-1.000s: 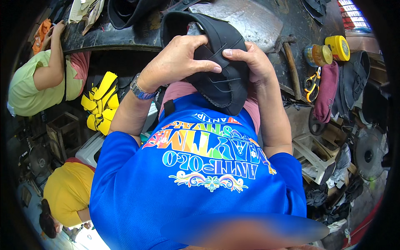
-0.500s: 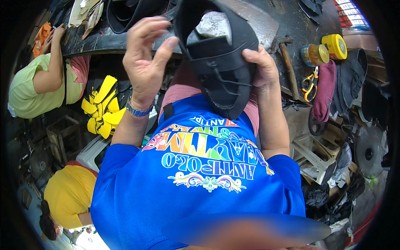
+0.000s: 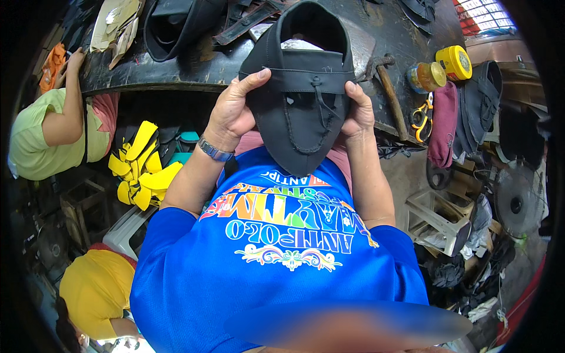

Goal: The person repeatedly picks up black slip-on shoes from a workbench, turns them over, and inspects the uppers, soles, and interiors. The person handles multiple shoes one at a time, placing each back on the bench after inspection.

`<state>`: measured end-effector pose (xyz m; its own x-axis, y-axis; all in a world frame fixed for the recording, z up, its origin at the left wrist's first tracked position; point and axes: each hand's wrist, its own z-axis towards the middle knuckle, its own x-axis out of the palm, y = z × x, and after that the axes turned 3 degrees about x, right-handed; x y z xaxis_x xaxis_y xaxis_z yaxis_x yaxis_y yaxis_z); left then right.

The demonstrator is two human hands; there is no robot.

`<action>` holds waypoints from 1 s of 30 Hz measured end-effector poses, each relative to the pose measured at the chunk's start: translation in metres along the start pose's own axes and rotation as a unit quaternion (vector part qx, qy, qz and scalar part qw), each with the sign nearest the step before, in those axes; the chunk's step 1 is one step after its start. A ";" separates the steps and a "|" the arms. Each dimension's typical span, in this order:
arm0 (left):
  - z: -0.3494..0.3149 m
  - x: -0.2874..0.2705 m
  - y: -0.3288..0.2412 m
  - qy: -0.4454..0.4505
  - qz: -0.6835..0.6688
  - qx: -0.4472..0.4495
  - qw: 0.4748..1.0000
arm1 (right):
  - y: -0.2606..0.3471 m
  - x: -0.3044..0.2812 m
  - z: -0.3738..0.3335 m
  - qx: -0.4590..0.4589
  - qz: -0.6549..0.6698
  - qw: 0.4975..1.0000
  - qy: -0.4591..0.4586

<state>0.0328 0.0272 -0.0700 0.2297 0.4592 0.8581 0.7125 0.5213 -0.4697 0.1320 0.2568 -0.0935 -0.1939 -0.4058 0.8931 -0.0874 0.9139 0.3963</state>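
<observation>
A black shoe upper [image 3: 300,94] with stitched seams and a thin lace is held up in front of my chest, its opening toward the workbench. My left hand [image 3: 232,109] grips its left edge, thumb across the front. My right hand [image 3: 358,109] holds the right edge, thumb on top. A watch sits on my left wrist. The piece hangs above my blue shirt, just short of the dark workbench [image 3: 176,73].
A hammer [image 3: 388,88], yellow-lidded jars [image 3: 453,62] and yellow-handled scissors [image 3: 421,117] lie on the bench at right. More black shoe pieces [image 3: 176,26] sit at the back. Yellow soles [image 3: 141,167] are stacked under the bench. A person in light green [image 3: 47,135] works at left; another in yellow [image 3: 94,288] sits below.
The shoe upper has been turned and flattened so its stitched front faces me. My left hand dropped from the top edge to grip the left side.
</observation>
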 end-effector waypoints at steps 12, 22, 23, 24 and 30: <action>0.014 -0.029 0.037 0.110 -0.228 -0.049 0.966 | -0.025 0.002 -0.004 0.070 0.175 0.982 0.029; 0.022 -0.041 0.035 0.130 -0.247 -0.099 0.955 | -0.029 -0.002 -0.003 0.095 0.162 0.982 0.028; 0.022 -0.041 0.034 0.125 -0.253 -0.100 0.954 | -0.029 -0.002 -0.002 0.091 0.158 0.983 0.024; 0.022 -0.042 0.033 0.122 -0.249 -0.093 0.956 | -0.028 -0.002 -0.002 0.086 0.153 0.984 0.020; 0.018 -0.039 0.026 0.084 -0.190 -0.069 0.976 | -0.028 -0.003 -0.004 0.059 0.136 0.989 0.007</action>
<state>0.0300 0.0355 -0.1196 0.0274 0.1213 0.9922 0.8474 0.5237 -0.0874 0.1391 0.2324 -0.1066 -0.2128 -0.1450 0.9663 -0.1468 0.9824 0.1151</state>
